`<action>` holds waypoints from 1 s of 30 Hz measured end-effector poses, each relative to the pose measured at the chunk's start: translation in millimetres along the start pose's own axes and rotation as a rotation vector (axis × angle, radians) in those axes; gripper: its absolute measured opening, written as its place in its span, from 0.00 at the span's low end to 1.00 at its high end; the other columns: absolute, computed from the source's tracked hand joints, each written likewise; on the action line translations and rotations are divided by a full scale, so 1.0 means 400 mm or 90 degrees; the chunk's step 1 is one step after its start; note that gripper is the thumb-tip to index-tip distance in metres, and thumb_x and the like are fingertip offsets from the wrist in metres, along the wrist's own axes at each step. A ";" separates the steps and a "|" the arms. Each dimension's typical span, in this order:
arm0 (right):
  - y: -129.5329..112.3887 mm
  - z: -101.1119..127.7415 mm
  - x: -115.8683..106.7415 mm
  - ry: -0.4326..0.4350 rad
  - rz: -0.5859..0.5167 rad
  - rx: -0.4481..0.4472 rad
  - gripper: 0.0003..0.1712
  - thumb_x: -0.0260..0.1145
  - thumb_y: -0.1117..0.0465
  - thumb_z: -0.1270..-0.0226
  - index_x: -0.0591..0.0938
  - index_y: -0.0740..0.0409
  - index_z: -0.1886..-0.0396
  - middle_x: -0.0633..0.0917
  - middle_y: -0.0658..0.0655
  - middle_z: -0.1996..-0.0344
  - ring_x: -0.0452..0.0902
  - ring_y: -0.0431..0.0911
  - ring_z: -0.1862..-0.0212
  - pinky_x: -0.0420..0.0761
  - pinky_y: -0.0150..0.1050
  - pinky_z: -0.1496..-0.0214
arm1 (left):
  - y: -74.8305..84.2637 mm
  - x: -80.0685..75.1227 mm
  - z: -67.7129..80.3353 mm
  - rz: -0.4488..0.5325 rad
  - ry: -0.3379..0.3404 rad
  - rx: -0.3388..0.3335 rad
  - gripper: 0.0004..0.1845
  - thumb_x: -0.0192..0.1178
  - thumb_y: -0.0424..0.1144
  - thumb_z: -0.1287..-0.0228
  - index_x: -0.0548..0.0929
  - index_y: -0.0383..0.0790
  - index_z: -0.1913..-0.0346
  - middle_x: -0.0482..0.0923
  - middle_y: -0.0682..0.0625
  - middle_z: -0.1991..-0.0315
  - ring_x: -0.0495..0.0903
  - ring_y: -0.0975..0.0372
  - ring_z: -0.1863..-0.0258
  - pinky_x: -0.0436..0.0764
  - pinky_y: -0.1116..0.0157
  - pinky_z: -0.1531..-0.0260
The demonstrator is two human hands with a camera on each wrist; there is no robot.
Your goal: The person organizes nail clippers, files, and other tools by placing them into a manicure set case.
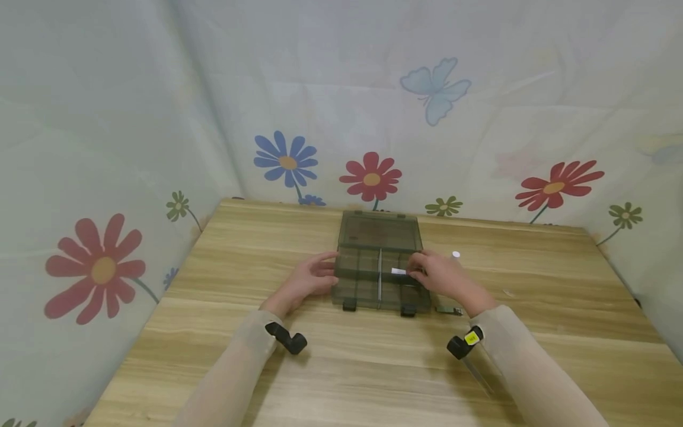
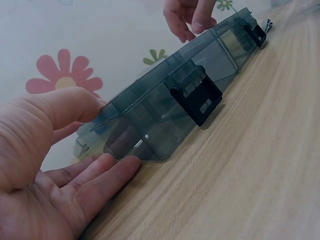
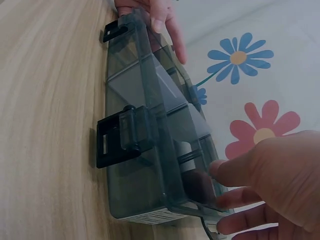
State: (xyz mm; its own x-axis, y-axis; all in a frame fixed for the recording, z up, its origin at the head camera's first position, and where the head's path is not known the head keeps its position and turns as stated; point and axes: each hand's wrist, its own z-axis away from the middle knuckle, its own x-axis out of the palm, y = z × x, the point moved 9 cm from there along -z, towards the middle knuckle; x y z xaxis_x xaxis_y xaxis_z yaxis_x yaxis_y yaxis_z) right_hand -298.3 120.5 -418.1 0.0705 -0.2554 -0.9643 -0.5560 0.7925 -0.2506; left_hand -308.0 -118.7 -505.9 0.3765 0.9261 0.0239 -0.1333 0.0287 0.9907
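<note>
A: Where's the box?

B: Translucent grey-green compartment box (image 1: 380, 231) lies flat on the wood-grain surface (image 1: 341, 373), its back just by the far edge. Two black latches (image 1: 349, 305) hang on the side facing the person.

A: L hand?

B: L hand (image 1: 306, 279) is at the box's left end, fingers loosely extended against the side wall, thumb by the top rim, palm off it.

A: And R?

B: R hand (image 1: 440, 274) is over the box's right half, fingers bent, tips down nr the right end. Poor view btwn the fingertips, so can't tell if it pinches anything.

A: Anything within the box outline?

B: Thin pale divider (image 1: 380, 279), running front to back nr the middle, + a small white piece (image 1: 398, 271) just left of those fingertips.

A: Around it?

B: Nail clipper (image 1: 449, 311) on the surface, just right of the box nr the right latch. Small white object (image 1: 455, 255) beyond the R hand.

A: Bkgd?

B: White sheet (image 1: 320, 89) w/ red, blue & green flowers, plus a blue butterfly (image 1: 436, 89). Beige sleeves (image 1: 235, 367) on both arms, w/ black wrist mounts (image 1: 296, 344).
</note>
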 end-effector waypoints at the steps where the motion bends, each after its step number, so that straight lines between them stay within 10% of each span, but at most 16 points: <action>1: 0.003 0.002 -0.004 0.003 -0.004 0.010 0.12 0.64 0.55 0.36 0.81 0.57 0.57 0.80 0.56 0.63 0.78 0.45 0.68 0.78 0.41 0.70 | 0.000 0.000 -0.001 0.001 0.001 0.000 0.36 0.65 0.31 0.43 0.64 0.45 0.32 0.62 0.36 0.36 0.66 0.46 0.40 0.78 0.55 0.55; 20: 0.081 0.069 -0.089 0.179 0.039 0.038 0.17 0.67 0.60 0.40 0.78 0.61 0.52 0.79 0.61 0.61 0.78 0.50 0.73 0.73 0.41 0.80 | 0.000 -0.003 -0.002 -0.011 0.002 -0.004 0.35 0.63 0.30 0.42 0.63 0.44 0.31 0.61 0.35 0.35 0.63 0.45 0.38 0.78 0.56 0.55; 30: 0.160 0.103 -0.094 0.198 -0.067 0.143 0.20 0.62 0.61 0.35 0.74 0.62 0.46 0.77 0.64 0.55 0.75 0.50 0.70 0.70 0.38 0.80 | 0.000 -0.002 0.000 -0.016 0.017 0.013 0.34 0.65 0.33 0.43 0.66 0.46 0.33 0.65 0.38 0.38 0.67 0.48 0.41 0.79 0.56 0.56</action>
State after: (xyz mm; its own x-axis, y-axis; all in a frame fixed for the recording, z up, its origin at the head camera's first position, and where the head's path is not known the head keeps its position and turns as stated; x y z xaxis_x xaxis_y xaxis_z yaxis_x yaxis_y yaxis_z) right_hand -302.2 203.6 -401.6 -0.1556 -0.4700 -0.8689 -0.3619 0.8455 -0.3926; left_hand -308.3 -119.6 -505.8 0.3546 0.9350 -0.0045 -0.1047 0.0445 0.9935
